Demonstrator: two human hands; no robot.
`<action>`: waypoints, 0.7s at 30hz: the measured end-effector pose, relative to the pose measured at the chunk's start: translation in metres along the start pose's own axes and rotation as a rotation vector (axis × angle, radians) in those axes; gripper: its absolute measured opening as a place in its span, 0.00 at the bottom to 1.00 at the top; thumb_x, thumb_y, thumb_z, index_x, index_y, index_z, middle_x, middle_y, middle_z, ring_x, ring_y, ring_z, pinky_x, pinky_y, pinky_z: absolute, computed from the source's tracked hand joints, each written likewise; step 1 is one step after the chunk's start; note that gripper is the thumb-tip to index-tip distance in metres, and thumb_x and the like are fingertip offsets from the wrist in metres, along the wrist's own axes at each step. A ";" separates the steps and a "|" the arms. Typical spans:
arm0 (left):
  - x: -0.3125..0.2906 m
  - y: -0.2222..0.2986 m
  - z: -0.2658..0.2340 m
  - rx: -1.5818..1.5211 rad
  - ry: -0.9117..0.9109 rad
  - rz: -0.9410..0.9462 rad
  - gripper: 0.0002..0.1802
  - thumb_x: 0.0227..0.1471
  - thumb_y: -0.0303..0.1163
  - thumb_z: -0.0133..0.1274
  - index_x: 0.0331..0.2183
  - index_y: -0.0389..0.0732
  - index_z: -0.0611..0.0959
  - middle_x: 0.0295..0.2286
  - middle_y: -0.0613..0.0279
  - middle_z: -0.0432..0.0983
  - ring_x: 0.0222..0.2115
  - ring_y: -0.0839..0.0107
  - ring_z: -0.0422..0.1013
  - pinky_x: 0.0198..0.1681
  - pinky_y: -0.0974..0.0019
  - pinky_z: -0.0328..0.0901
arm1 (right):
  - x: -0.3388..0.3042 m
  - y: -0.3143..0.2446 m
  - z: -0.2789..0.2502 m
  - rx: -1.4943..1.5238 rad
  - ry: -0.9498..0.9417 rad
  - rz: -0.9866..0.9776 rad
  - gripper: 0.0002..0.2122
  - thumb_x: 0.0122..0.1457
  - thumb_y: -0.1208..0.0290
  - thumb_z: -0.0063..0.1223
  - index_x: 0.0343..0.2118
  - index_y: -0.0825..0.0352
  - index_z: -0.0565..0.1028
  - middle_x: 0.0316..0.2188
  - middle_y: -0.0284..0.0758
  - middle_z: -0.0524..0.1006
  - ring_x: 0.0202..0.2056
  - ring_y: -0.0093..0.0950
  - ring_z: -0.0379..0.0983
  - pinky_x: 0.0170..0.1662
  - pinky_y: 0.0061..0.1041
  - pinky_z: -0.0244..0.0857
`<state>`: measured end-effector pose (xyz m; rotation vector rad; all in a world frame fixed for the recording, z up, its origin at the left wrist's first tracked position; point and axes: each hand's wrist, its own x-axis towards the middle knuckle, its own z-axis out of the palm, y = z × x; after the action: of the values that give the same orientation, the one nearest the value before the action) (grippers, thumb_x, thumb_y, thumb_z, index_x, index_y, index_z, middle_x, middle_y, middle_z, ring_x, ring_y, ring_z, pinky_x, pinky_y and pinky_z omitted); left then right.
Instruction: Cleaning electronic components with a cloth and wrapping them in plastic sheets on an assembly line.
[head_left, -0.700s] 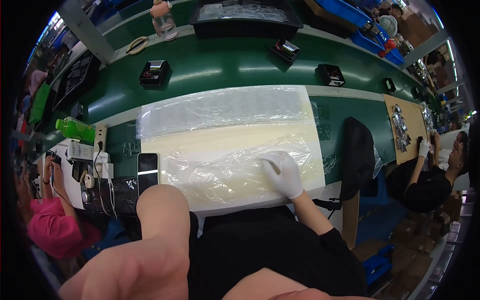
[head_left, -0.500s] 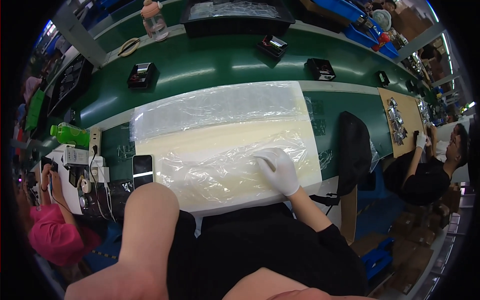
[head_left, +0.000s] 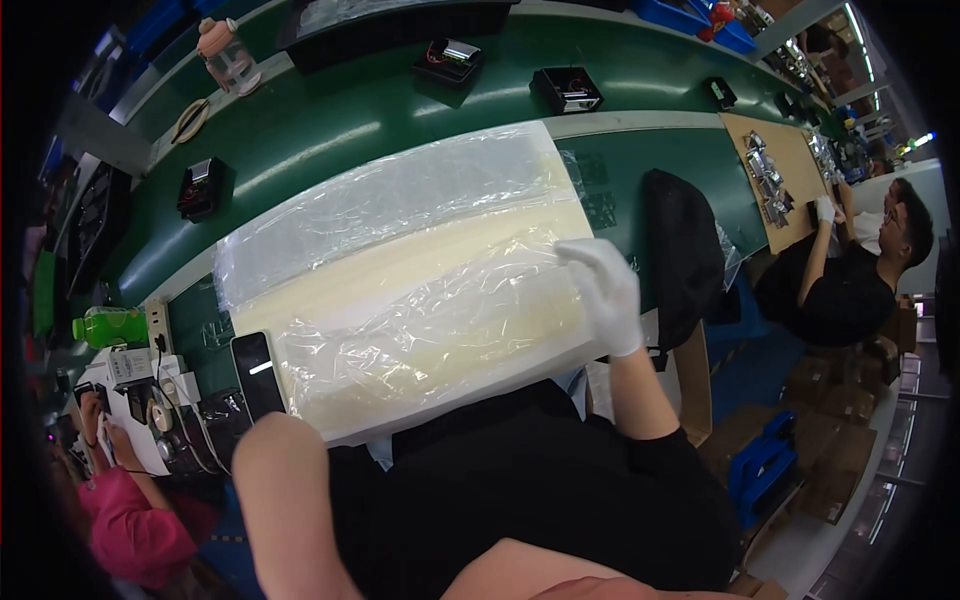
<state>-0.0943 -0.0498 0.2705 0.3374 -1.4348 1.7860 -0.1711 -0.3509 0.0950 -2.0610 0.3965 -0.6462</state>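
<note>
My right hand (head_left: 607, 297), in a white glove, hovers at or rests on the right edge of a thick, pale cream slab (head_left: 400, 268); contact is hard to judge. Its fingers are stretched out, a little bent, with nothing seen in them. Crinkled clear plastic film (head_left: 430, 315) covers the slab's near part, and a second clear film strip (head_left: 390, 195) lies along its far part. At lower left my bare, bent left arm (head_left: 285, 490) rises by the slab's corner; its hand is out of view. A dark phone (head_left: 262, 375) lies beside the slab's left edge.
Small black boxes with wires (head_left: 567, 90) stand along the green bench (head_left: 350, 150). A black bag (head_left: 682, 255) lies to the right. A green bottle (head_left: 110, 326) and a power strip (head_left: 158, 325) are at left. Co-workers sit on both sides (head_left: 835, 290).
My right hand has moved from the middle of the film to the slab's right edge. The view has turned, so the bench appears tilted and shifted left. My left arm's bend has shifted lower.
</note>
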 end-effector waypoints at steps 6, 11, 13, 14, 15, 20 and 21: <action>-0.157 0.072 0.013 -0.448 -0.678 -1.799 0.07 0.54 0.33 0.52 0.34 0.42 0.73 0.28 0.63 0.67 0.27 0.66 0.63 0.35 0.63 0.62 | -0.001 0.013 -0.011 -0.109 -0.455 0.030 0.14 0.53 0.75 0.56 0.44 0.69 0.78 0.43 0.38 0.77 0.43 0.35 0.73 0.49 0.28 0.65; -0.199 0.134 0.034 -0.315 -1.566 -1.508 0.13 0.51 0.33 0.56 0.38 0.39 0.74 0.33 0.57 0.69 0.33 0.61 0.66 0.41 0.64 0.64 | -0.007 0.027 -0.006 -0.186 -0.654 -0.088 0.21 0.51 0.72 0.60 0.50 0.68 0.75 0.51 0.39 0.74 0.50 0.38 0.70 0.55 0.32 0.63; -0.204 0.143 0.031 -0.281 -1.681 -1.276 0.14 0.50 0.33 0.57 0.38 0.40 0.75 0.34 0.58 0.69 0.35 0.62 0.67 0.42 0.65 0.64 | -0.008 0.030 -0.003 -0.216 -0.658 -0.121 0.25 0.50 0.70 0.62 0.53 0.66 0.73 0.54 0.39 0.72 0.52 0.39 0.68 0.57 0.33 0.62; -0.205 0.143 0.031 -0.283 -1.686 -1.280 0.14 0.50 0.33 0.57 0.38 0.40 0.75 0.34 0.58 0.69 0.35 0.62 0.67 0.42 0.65 0.64 | -0.009 0.031 -0.002 -0.211 -0.661 -0.118 0.25 0.50 0.70 0.62 0.53 0.66 0.73 0.54 0.39 0.72 0.52 0.39 0.68 0.57 0.33 0.62; -0.208 0.141 0.031 -0.375 -1.660 -1.360 0.13 0.49 0.32 0.57 0.38 0.40 0.75 0.34 0.58 0.69 0.35 0.62 0.66 0.42 0.65 0.64 | -0.011 0.032 0.000 -0.240 -0.654 -0.127 0.26 0.50 0.69 0.62 0.54 0.66 0.72 0.54 0.40 0.71 0.53 0.40 0.68 0.58 0.33 0.61; -0.221 0.129 0.028 -0.677 -1.538 -1.622 0.13 0.48 0.31 0.57 0.37 0.42 0.75 0.34 0.60 0.68 0.36 0.63 0.64 0.44 0.63 0.62 | -0.018 0.033 0.006 -0.324 -0.621 -0.155 0.32 0.48 0.66 0.64 0.58 0.65 0.68 0.57 0.40 0.69 0.55 0.41 0.66 0.59 0.34 0.59; -0.223 0.128 0.027 -0.705 -1.515 -1.653 0.13 0.47 0.31 0.57 0.37 0.43 0.75 0.35 0.60 0.67 0.37 0.62 0.64 0.44 0.62 0.62 | -0.020 0.034 0.006 -0.324 -0.610 -0.152 0.31 0.49 0.66 0.64 0.58 0.65 0.68 0.57 0.40 0.69 0.56 0.41 0.66 0.60 0.34 0.59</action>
<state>-0.0502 -0.1714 0.0467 1.9224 -1.4937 -0.5932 -0.1846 -0.3548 0.0576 -2.4835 -0.0150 -0.0114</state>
